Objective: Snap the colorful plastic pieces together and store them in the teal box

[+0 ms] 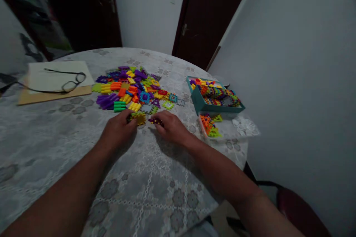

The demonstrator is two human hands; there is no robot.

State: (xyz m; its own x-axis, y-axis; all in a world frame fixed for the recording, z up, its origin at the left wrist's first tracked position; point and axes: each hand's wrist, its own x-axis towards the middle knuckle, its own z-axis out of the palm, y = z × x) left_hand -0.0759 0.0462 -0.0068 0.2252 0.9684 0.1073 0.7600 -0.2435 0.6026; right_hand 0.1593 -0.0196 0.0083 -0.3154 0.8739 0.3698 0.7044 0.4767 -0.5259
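My left hand [122, 126] is closed on a yellow building piece [139, 119], a flat square with toothed edges and some yellow-green along its top. Just to its right, my right hand [167, 124] pinches a dark purple toothed building piece [156, 121], seen nearly edge-on. A narrow gap of tablecloth separates the two pieces. Right behind both hands spreads a pile of plastic building pieces [145, 97] in purple, orange, yellow, green and blue. Green tube-shaped pieces [119, 106] lie close to my left hand. My fingers partly cover both held pieces.
The round table has a grey patterned tablecloth [155, 177]. Eyeglasses [69, 86] rest on paper and a folder [55, 98] at the left. At the right stand a teal box [219, 108] of joined pieces and a clear plastic tray [225, 127] with orange and green pieces.
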